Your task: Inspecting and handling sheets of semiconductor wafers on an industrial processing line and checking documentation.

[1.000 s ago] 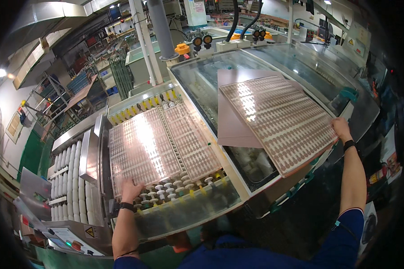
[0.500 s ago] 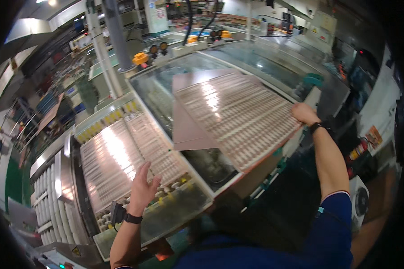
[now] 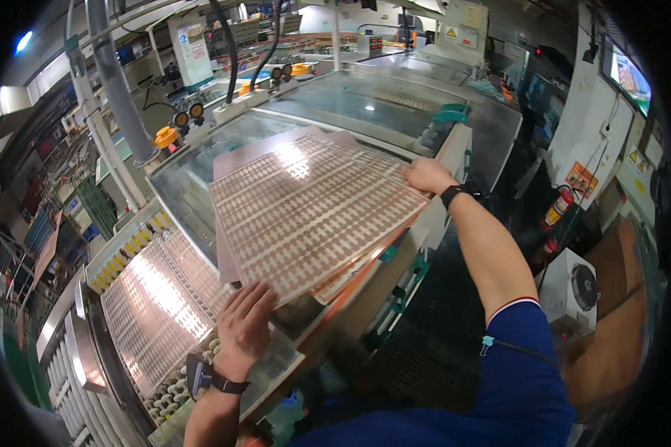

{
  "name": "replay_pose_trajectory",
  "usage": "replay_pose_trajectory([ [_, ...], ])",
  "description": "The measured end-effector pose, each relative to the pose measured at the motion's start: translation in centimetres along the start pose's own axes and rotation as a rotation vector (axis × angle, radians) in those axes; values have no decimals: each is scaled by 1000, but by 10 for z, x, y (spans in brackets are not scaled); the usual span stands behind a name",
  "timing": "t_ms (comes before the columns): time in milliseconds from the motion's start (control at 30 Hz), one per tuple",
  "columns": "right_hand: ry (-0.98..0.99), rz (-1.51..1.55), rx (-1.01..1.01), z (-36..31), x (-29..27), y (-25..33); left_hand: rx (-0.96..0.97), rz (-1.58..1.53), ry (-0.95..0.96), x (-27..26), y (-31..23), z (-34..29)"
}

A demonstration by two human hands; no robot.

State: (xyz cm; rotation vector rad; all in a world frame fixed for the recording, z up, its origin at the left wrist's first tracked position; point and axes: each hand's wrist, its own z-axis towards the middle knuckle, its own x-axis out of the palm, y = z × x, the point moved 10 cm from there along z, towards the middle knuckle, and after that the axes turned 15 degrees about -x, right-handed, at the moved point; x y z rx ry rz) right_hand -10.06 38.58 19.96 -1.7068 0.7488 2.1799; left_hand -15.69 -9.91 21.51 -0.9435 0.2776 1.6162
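Observation:
A large copper-coloured patterned panel lies tilted across the glass-topped machine cover. My right hand is closed on its right-hand corner, with a dark band around the wrist. At the near left corner is my left hand, fingers together and curled at the panel's edge; its thumb is hidden. A small dark device is strapped to the left wrist. Beneath the patterned panel, a plain brownish sheet sticks out at the left and far sides.
On the left, another patterned panel lies on a roller conveyor. Orange knobs and round gauges line the far edge. A fire extinguisher and a white fan unit stand at the right.
The view has turned to the right. The patterned panel has shifted left over the cover, still in my right hand. My left hand, earlier open above the conveyor panel, has come to its near corner.

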Motion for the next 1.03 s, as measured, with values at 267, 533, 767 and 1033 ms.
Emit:
replay_pose_trajectory([
  [267, -88, 16, 16, 0, 3, 8, -13, 11, -16, -6, -7, -24],
  [533, -90, 1, 30, -4, 8, 12, -309, -141, -88, -15, 9, -75],
  [767, 78, 47, -125, -10, 7, 47, -577, -130, -3, -1, 63, -156],
  [1033, -31, 153, 69, -30, -8, 55, -660, -173, 19, -10, 68, -186],
])
